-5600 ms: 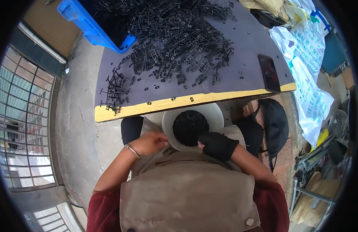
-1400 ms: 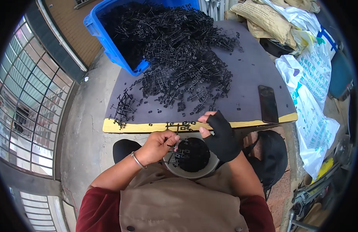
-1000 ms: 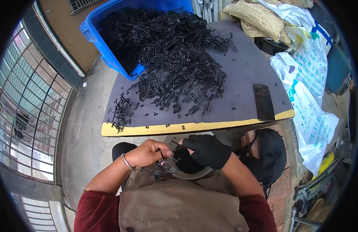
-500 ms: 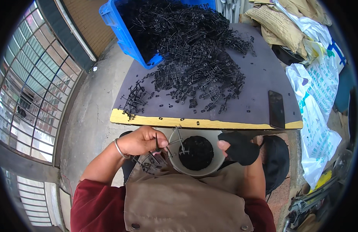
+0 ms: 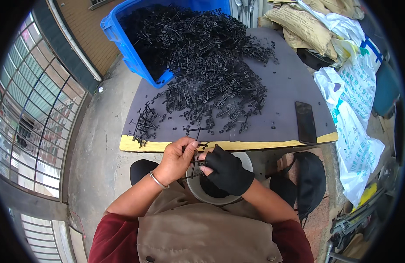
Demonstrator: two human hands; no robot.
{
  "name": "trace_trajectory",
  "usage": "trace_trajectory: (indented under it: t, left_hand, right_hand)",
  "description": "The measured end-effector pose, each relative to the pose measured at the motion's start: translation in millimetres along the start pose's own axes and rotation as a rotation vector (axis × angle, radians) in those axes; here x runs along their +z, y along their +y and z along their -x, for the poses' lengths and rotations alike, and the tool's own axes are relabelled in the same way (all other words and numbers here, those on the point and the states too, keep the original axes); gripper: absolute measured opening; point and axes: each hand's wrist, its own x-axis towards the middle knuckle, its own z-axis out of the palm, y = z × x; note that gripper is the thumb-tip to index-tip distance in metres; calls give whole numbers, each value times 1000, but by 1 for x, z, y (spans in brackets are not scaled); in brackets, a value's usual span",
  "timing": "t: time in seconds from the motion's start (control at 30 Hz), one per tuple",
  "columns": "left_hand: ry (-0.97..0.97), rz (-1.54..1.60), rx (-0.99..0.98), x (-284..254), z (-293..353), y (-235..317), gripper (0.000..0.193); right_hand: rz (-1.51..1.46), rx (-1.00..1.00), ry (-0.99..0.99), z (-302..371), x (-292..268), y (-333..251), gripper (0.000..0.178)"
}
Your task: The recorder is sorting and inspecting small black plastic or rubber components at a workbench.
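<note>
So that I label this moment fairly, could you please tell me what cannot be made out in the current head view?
All in the head view:
Right hand: whether its fingertips grip the black plastic pieces; the parts are too small and overlapping.
Dark contents of the pale bucket: partly covered by that hand.
Blue bin: cut off by the top edge.
</note>
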Motion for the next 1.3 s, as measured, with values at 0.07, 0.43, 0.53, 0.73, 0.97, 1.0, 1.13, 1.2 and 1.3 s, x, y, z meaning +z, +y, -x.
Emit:
trace_trajectory:
  t: [0.07, 0.43, 0.53, 0.73, 0.97, 1.0, 1.13, 1.2, 1.3]
  left_hand:
    - [-107, 450, -200, -1, 0, -7, 19]
    - [-207, 10, -68, 19, 15, -21, 22]
    - [-194, 163, -58, 3, 13, -12, 15]
    - [72, 408, -109, -57, -8, 2, 15]
    - [143, 337, -99, -15, -15, -8, 17]
    - [106, 342, -79, -11, -13, -10, 17]
    - [34, 497, -53, 11, -5, 4, 16]
    - [51, 406, 11, 16, -5, -2, 16]
    - [63, 514, 231, 36, 2, -1, 15]
  right_hand:
    - [-45, -10, 24, 2, 3, 8, 25]
    - [235, 191, -183, 14, -1, 1, 14]
    - [212, 107, -173, 17, -19, -5, 11]
    - [-209, 190, -126, 13, -29, 24, 15]
    - [45, -33, 76, -1, -27, 15, 25]
    - [-25, -78, 200, -3, -25, 9, 26]
    - [-86, 70, -131, -1, -3, 6, 24]
    - [-90, 93, -47, 0, 4, 13, 24]
    - [-236, 256, -46, 3, 8, 21, 24]
